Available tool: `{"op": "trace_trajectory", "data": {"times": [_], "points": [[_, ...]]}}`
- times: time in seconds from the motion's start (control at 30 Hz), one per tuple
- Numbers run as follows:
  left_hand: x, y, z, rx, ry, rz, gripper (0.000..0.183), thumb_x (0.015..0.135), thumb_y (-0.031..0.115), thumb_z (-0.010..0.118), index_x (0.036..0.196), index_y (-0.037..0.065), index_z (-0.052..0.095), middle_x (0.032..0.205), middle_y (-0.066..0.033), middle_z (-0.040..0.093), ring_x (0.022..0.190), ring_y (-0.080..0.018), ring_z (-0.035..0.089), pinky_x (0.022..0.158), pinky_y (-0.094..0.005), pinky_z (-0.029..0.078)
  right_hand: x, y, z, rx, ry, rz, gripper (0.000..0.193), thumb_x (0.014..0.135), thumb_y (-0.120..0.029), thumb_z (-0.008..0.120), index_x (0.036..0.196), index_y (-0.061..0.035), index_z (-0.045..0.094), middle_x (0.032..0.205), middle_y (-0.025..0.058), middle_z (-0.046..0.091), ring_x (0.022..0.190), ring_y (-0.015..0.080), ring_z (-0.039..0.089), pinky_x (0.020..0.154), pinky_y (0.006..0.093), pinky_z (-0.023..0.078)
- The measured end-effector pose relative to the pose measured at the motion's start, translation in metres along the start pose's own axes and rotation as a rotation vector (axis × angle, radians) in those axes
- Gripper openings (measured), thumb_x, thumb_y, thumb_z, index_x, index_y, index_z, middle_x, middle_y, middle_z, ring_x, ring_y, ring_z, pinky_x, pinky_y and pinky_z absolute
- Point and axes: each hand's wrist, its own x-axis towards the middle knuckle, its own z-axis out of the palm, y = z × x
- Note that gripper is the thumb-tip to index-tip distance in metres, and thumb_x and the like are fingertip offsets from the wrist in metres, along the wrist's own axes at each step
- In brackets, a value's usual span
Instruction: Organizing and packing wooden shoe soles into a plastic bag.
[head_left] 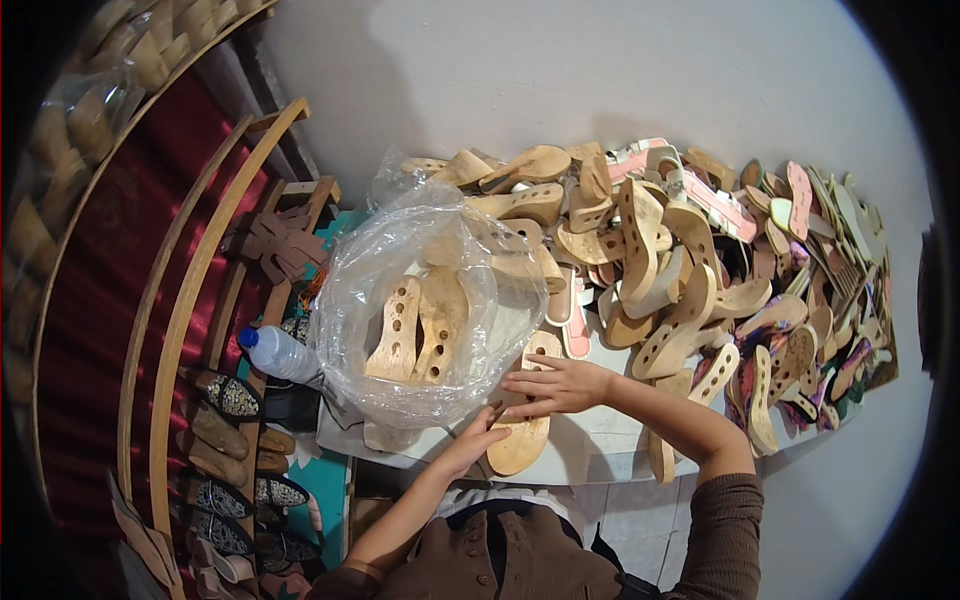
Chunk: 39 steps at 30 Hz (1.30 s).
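Here, fingers (537,387) touch a holed wooden sole (518,450) near crinkled plastic (420,405)

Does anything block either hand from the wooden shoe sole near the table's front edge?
Nothing visible does. The right hand lies across the wooden shoe sole, and the left hand is at its left edge. The clear plastic bag sits to the left, beyond the left hand.

From the wooden sole (517,455) under our right hand (560,386), we have bare tabletop (592,452) at three o'clock, until another wooden sole (660,457) interrupts it. The clear plastic bag (440,405) obstructs us towards eleven o'clock; heaped footwear parts (680,335) crowd one to two.
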Motion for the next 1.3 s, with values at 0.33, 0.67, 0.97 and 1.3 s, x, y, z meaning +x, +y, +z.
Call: {"op": "trace_trajectory", "data": {"times": [0.33, 0.67, 0.97, 1.3], "points": [[0.015, 0.01, 0.0, -0.017, 0.087, -0.079, 0.08, 0.073, 0.001, 0.048, 0.14, -0.001, 0.004, 0.142, -0.019, 0.019, 0.125, -0.0224, 0.033, 0.096, -0.0286, 0.036, -0.004, -0.017, 0.03, -0.147, 0.048, -0.049, 0.064, 0.08, -0.013, 0.041, 0.137, -0.0295, 0.017, 0.13, 0.0082, 0.041, 0.115, 0.0212, 0.045, 0.094, 0.0336, 0.037], [0.012, 0.007, 0.017, -0.083, 0.231, -0.13, 0.077, 0.07, 0.003, 0.049, 0.138, 0.0, 0.014, 0.126, -0.0147, 0.04, 0.11, -0.0187, 0.047, 0.089, -0.0261, 0.04, -0.001, 0.004, 0.007, 0.003, -0.016, 0.149, 0.073, 0.068, -0.032, 0.065, 0.132, -0.0162, 0.033, 0.126, 0.0094, 0.043, 0.116, 0.0228, 0.042, 0.103, 0.0425, 0.025], [0.034, 0.02, 0.007, -0.076, -0.03, -0.144, 0.06, 0.084, 0.015, 0.055, 0.136, 0.005, 0.026, 0.124, -0.01, 0.048, 0.104, -0.0161, 0.054, 0.085, -0.027, 0.045, -0.033, -0.094, 0.071, 1.89, 0.871, 1.495, 0.093, 0.074, -0.013, 0.061, 0.139, -0.0077, -0.005, 0.134, 0.0176, 0.024, 0.12, 0.0306, 0.033, 0.101, 0.0419, 0.028], [0.038, 0.021, 0.036, -0.129, 0.068, -0.221, 0.051, 0.092, 0.027, 0.046, 0.135, 0.007, 0.026, 0.123, -0.0095, 0.047, 0.106, -0.0156, 0.053, 0.084, -0.0281, 0.046, 0.007, -0.096, 0.058, 2.271, 1.01, 1.487, 0.079, 0.082, -0.028, 0.061, 0.135, -0.008, 0.006, 0.127, 0.0139, 0.036, 0.116, 0.024, 0.041, 0.097, 0.0397, 0.035]]}}
